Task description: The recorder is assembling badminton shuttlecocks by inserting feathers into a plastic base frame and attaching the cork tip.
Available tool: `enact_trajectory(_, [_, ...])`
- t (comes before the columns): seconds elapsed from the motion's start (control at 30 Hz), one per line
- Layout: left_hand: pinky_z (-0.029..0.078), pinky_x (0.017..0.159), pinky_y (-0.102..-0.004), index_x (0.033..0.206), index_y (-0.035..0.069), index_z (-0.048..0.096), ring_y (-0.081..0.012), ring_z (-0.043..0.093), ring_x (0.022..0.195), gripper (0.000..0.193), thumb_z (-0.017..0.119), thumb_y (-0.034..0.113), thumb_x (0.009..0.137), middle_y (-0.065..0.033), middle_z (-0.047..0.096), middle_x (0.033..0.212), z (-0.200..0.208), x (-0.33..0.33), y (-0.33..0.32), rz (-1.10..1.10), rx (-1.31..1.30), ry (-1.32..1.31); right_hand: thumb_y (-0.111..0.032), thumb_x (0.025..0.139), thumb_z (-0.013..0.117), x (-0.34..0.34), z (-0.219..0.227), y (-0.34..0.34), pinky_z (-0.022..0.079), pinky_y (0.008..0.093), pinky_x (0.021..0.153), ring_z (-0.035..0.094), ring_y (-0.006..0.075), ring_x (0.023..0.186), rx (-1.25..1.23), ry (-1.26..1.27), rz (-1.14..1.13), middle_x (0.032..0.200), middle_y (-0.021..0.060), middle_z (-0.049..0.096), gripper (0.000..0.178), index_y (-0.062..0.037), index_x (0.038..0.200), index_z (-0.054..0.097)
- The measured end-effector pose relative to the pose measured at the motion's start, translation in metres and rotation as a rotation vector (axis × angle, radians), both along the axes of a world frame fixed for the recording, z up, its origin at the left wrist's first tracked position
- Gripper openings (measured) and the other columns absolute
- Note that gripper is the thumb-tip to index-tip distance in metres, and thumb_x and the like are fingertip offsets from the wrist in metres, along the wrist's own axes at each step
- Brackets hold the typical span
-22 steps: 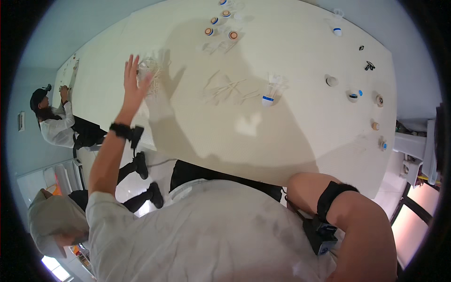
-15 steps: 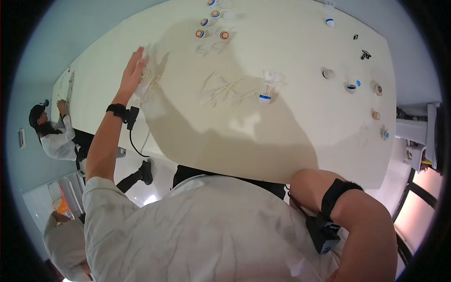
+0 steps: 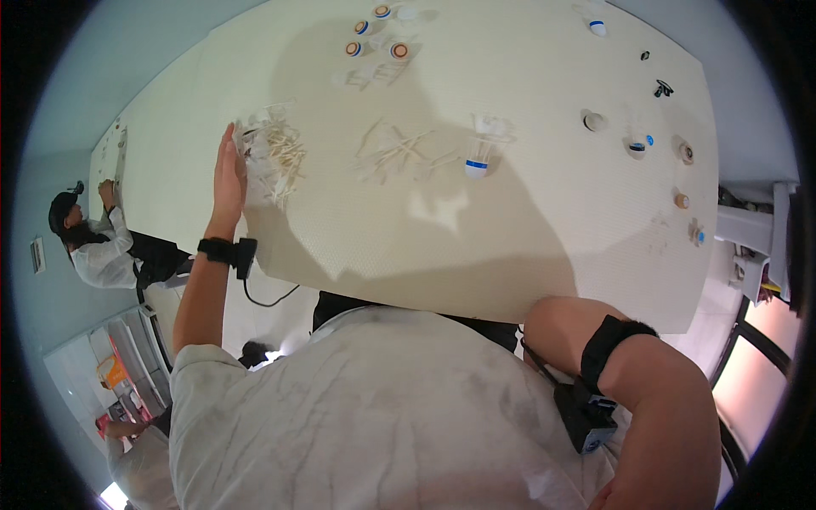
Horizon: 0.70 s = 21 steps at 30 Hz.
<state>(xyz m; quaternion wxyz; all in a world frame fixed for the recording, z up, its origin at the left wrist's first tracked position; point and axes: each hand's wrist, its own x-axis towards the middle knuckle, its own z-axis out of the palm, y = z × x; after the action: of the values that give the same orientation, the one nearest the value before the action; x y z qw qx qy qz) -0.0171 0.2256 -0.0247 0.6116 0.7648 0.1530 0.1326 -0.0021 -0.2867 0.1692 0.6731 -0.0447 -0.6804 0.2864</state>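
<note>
My left hand [image 3: 228, 174] lies stretched out on its edge at the left of the table, fingers straight and together, holding nothing. Its palm side is against or right beside a loose heap of thin white sticks [image 3: 285, 153] that look like cotton swabs. More such sticks [image 3: 395, 151] lie scattered at the table's middle. To their right, a small clear container with a white end and blue band [image 3: 477, 166] lies on its side with sticks in it. My right hand [image 3: 557, 321] is low at the table's near edge; its fingers are hidden.
Several small jars with ringed tan lids [image 3: 399, 51] stand at the far middle. Along the right side lie a white-and-blue piece [image 3: 597, 28], black bits [image 3: 663, 88], a round pot [image 3: 593, 121] and small lids [image 3: 685, 153]. A person [image 3: 98, 242] works at the far left.
My left hand has come back nearer me and slightly left. The heap of sticks beside it now shows more fully. My right arm has hardly moved.
</note>
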Motion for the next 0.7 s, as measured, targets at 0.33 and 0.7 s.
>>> enact_trajectory(0.33, [0.02,0.124,-0.0393,0.159,0.002,0.028,-0.0273,0.026,0.153,0.057,0.042,0.028,0.11,-0.0163,0.031,0.164,-0.001,0.0,-0.113,-0.073,0.209,-0.002,-0.037,0.099,0.058,-0.001,-0.002,-0.001,0.053,0.0521,0.077,0.063,0.03,0.087,-0.023,0.034,-0.005,0.099,0.0085,0.066,0.033,-0.004,0.103,0.064])
enact_trajectory(0.7, [0.017,0.125,-0.0418,0.156,0.004,0.039,-0.03,0.023,0.155,0.053,0.043,0.03,0.11,-0.0151,0.035,0.163,-0.009,0.024,-0.024,-0.099,0.644,-0.081,-0.037,0.1,0.057,0.001,0.0,0.001,0.052,0.0514,0.076,0.062,0.0292,0.085,-0.049,0.069,0.004,0.097,0.0082,0.066,0.033,-0.0045,0.101,0.063])
